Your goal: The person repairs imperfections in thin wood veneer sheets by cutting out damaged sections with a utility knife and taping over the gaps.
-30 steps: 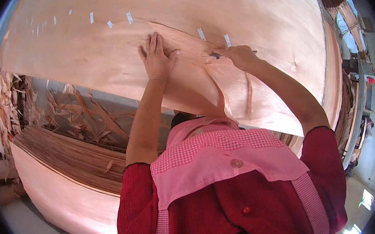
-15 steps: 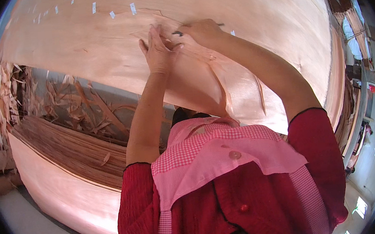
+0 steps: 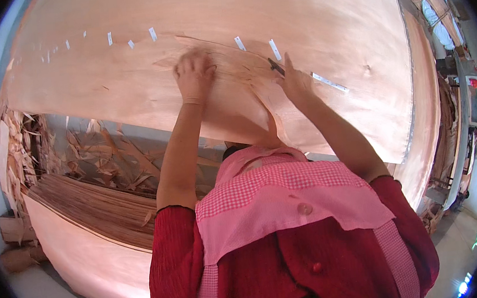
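Note:
A large, pale pinkish-brown wood veneer sheet point(image 3: 101, 70) stretches beneath both hands. My left hand point(image 3: 194, 77) rests palm down on it beside a torn, lifted patch, fingers spread and slightly bent, their tips blurred. My right hand point(image 3: 296, 82) grips a small dark tool point(image 3: 275, 67) between thumb and fingers, with the index finger pointing away from me; the tool's exact kind is unclear. Short white tape strips point(image 3: 274, 50) dot the sheet in a line, and a longer white strip point(image 3: 330, 82) lies just right of my right hand. A split edge point(image 3: 264, 104) runs toward my body.
At the lower left is a stack of brown veneer sheets point(image 3: 96, 204) with a pale curved sheet point(image 3: 89, 258) along its side. Torn veneer scraps point(image 3: 108, 152) are heaped behind it. More veneer bundles point(image 3: 441, 9) stand at the far right.
My right hand has moved right and nearer to me, away from my left hand, with the dark tool still in it. The left hand's fingers have bent. More white strips now show.

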Tool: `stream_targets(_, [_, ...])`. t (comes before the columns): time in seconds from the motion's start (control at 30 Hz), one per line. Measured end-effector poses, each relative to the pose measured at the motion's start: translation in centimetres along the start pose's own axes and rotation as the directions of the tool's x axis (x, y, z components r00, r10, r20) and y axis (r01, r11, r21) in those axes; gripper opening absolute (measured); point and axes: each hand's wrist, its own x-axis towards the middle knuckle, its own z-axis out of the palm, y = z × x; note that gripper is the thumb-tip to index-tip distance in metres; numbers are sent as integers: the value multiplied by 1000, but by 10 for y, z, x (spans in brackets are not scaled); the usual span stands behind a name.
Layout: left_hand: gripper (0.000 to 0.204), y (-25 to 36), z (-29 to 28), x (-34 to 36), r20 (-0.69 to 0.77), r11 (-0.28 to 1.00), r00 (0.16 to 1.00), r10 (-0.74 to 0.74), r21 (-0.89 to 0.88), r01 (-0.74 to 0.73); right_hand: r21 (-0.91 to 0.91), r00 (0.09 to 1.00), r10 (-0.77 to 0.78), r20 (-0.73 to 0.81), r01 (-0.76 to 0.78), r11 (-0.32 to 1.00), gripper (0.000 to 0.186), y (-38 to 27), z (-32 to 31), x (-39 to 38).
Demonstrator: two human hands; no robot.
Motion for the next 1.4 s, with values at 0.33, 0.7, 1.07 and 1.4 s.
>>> stream_targets(0.33, [19,19,20,-6,194,803,916,352,439,-402,456,434,-897,77,785,419,18,-31,-53,-102])
stream_targets(0.7, [19,4,25,-11,-65,964,962,263,64,-259,-142,988,156,-8,-156,978,23,131,-9,8])
stream_targets(1.07, [50,8,-7,-24,185,922,918,351,100,-373,-161,991,70,-112,-88,983,16,148,-2,11])
stream_targets(1.4, [58,-6,-27,5,543,855,729,417,39,-518,-61,969,239,-57,-242,968,21,139,-5,11])
